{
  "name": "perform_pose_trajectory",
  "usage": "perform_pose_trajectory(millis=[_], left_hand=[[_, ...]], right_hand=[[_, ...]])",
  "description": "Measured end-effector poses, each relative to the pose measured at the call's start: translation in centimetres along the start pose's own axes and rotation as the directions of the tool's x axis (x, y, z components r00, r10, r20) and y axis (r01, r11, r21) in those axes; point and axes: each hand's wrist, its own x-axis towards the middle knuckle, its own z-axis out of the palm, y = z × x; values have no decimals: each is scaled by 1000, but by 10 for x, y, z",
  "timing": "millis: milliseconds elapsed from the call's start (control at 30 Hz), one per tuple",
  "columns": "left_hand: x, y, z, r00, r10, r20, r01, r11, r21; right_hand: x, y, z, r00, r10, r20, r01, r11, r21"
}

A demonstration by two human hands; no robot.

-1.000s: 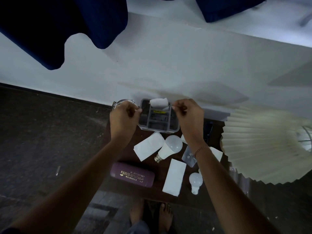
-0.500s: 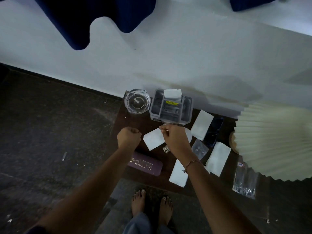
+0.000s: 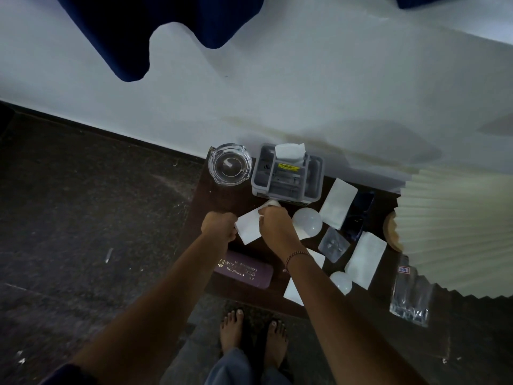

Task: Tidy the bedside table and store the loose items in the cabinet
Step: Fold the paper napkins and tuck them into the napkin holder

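On the dark bedside table [image 3: 205, 198] a white paper slip [image 3: 248, 227] lies in front of a grey organiser box [image 3: 288, 179]. My left hand [image 3: 219, 226] is closed on the slip's left edge. My right hand [image 3: 274, 225] pinches its far right corner, which is lifted a little. Loose items lie around them: a large white bulb [image 3: 306, 222], a small bulb [image 3: 341, 282], a purple case [image 3: 244, 269] with gold lettering, a small clear bag [image 3: 333, 244], and more white slips [image 3: 337, 202] [image 3: 365, 259]. No cabinet is in view.
A glass ashtray [image 3: 229, 165] stands at the table's far left corner. A pleated cream lampshade [image 3: 458, 232] covers the right side, with a clear plastic bag [image 3: 410, 295] below it. A dark object [image 3: 359, 215] lies between slips. The white wall [image 3: 305, 79] runs behind, and my bare feet [image 3: 252, 334] stand on the dark floor.
Both hands came down from the grey organiser box to the white slip in front of it and closed on it. The ashtray, hidden a second ago, now shows.
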Motion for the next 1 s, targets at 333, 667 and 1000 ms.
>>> perform_pose_trajectory(millis=[333, 667, 1000], left_hand=[[8, 4, -15, 987, 141, -77, -131, 983, 126], [3, 0, -7, 948, 317, -24, -277, 862, 425], [-3, 3, -21, 827, 544, 141, -439, 470, 766]], right_hand=[[-1, 3, 4, 992, 57, -117, -46, 995, 93], [-2, -10, 20, 995, 31, -97, -27, 999, 41], [-10, -9, 17, 982, -36, -184, 65, 986, 156]])
